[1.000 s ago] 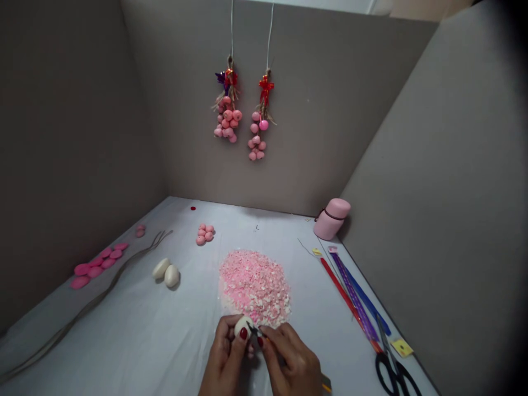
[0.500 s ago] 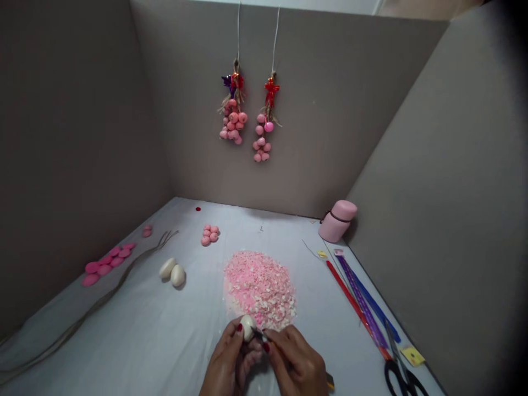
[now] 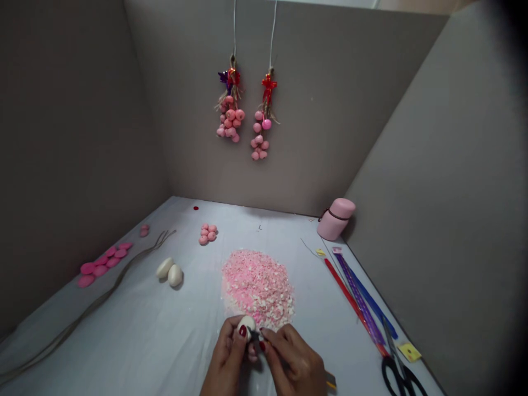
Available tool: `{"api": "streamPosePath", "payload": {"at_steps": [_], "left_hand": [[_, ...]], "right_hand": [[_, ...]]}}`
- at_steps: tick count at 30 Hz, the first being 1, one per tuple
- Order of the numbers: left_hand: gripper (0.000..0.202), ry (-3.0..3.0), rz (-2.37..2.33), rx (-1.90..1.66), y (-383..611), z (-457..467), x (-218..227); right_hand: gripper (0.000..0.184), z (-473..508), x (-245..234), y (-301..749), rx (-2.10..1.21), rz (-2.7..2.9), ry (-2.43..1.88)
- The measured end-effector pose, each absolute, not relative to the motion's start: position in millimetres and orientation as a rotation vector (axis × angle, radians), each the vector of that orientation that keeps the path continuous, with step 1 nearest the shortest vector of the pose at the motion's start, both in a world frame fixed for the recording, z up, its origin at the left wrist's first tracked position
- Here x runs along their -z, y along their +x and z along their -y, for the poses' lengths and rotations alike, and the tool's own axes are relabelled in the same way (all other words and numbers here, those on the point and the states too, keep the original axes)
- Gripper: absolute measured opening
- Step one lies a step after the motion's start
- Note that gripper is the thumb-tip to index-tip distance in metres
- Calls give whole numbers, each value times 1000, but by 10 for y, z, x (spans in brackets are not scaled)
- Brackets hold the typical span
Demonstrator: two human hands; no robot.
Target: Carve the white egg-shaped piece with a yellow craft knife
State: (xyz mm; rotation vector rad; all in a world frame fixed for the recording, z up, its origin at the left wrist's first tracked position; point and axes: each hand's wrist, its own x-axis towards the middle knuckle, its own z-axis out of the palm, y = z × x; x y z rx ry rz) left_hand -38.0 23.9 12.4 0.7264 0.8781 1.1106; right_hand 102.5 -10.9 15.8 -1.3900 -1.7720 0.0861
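Note:
My left hand [image 3: 226, 355] is closed around a white egg-shaped piece [image 3: 246, 322], which looks like soap, with the thumb pressed on its near side. In my right hand [image 3: 297, 360] is a craft knife [image 3: 331, 379]; the end of its yellow and dark handle sticks out past the palm. Its dark blade meets the white piece by my left thumb. Just beyond both hands spreads a heap of pink and white shavings [image 3: 258, 283]. Two more white egg-shaped pieces [image 3: 170, 271] rest on the table to the left.
Pink flat pieces [image 3: 101, 264] and long twine [image 3: 111, 289] lie at left. Small pink balls [image 3: 207, 234] sit further back. At right are a pink flask [image 3: 336, 219], red, purple and blue ribbons [image 3: 357, 297] and scissors [image 3: 398, 368]. Two pink ball bunches [image 3: 229, 118] hang against the back wall.
My left hand has turned the white piece slightly, and its thumb now lies further over the near side. The knife stays at the piece. The whole view has shifted a little.

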Motion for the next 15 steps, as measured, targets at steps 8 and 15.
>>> {"api": "streamPosePath", "payload": {"at_steps": [8,15], "left_hand": [[40,791,-850,-1067,-354,-172,-201],[42,643,-800,-1088,-356,-236,-147]], "right_hand": [[23,40,-165,1177,-124,1704,-1512],[21,47,-133,1141,-189,1667,-1332]]}}
